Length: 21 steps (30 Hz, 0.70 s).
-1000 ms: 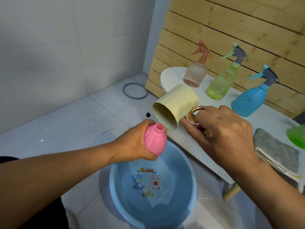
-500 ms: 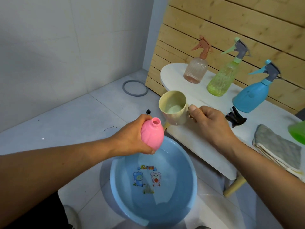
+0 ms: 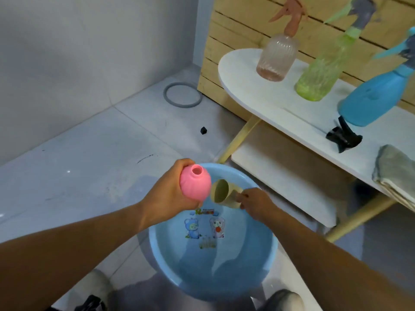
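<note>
The yellow cup (image 3: 224, 195) has come down from desk height to low over the far side of the blue basin (image 3: 166, 254), tipped with its mouth toward the pink bottle (image 3: 195, 186). The right hand (image 3: 254, 204) pinches its handle, and the left hand (image 3: 167, 195) wraps round the upright bottle just beside it. Behind, spray bottles (image 3: 318, 79) stand on the white desk (image 3: 258, 97).

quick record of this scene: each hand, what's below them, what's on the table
left hand: grips round pink plastic bottle, neck open
right hand: holds pale yellow plastic cup, tilted sideways beside the bottle
below: light blue plastic basin with cartoon print, on floor
white table: black plastic sprayer head, folded grey cloth, clear pink spray bottle, green spray bottle, blue spray bottle
</note>
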Tool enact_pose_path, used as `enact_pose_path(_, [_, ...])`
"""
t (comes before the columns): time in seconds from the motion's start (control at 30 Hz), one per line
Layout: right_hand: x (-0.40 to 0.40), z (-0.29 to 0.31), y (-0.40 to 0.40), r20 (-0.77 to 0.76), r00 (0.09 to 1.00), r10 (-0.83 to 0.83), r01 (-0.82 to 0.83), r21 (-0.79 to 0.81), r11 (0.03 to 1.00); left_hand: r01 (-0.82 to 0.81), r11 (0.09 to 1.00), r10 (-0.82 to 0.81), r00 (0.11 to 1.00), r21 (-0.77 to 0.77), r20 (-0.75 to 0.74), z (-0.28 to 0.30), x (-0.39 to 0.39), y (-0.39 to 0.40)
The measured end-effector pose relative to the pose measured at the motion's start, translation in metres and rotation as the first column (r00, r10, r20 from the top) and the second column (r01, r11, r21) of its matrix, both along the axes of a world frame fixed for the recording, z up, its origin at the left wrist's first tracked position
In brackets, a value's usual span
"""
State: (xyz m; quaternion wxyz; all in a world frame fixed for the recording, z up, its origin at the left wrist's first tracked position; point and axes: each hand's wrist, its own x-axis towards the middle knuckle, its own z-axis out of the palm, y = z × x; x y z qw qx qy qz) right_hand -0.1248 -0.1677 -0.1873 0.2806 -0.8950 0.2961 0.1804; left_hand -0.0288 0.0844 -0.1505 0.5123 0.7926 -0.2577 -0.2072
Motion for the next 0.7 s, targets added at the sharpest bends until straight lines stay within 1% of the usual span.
enact_pose_path(0.03, [-0.006,-0.016,-0.001,-0.027,0.997,0.067,-0.069,-0.082,0.994,-0.009,1.0,0.009,1.0,-0.001,-0.009,-0.005,-0.001,0.0])
enact_pose_path(0.1, [-0.014,-0.041,0.0,-0.089,0.98,0.18,-0.196,-0.233,0.953,-0.022,1.0,0.022,0.999,0.001,-0.025,-0.016,-0.001,-0.002])
enact_pose_path(0.17, [-0.02,-0.052,0.004,-0.136,0.971,0.196,-0.229,-0.302,0.925,-0.029,1.0,0.028,0.999,-0.008,-0.037,-0.023,-0.003,-0.003])
enact_pose_path(0.27, [-0.021,-0.063,0.009,-0.183,0.967,0.178,-0.23,-0.32,0.919,-0.024,1.0,0.024,0.998,-0.001,-0.06,-0.031,-0.003,-0.007])
enact_pose_path(0.37, [-0.018,-0.073,0.013,-0.189,0.954,0.234,-0.288,-0.354,0.89,-0.017,1.0,0.018,0.998,0.024,-0.061,-0.038,-0.002,-0.007])
enact_pose_path(0.53, [-0.013,-0.088,0.026,-0.221,0.933,0.284,-0.347,-0.341,0.874,-0.017,0.999,0.02,0.998,0.049,-0.055,-0.048,-0.004,-0.004])
enact_pose_path(0.63, [-0.013,-0.092,0.035,-0.216,0.93,0.298,-0.359,-0.358,0.862,-0.008,0.998,0.011,0.999,0.061,-0.047,-0.051,-0.004,-0.001])
enact_pose_path(0.7, [-0.012,-0.091,0.039,-0.198,0.935,0.293,-0.345,-0.332,0.878,-0.01,0.998,0.013,0.999,0.058,-0.046,-0.051,-0.003,0.001])
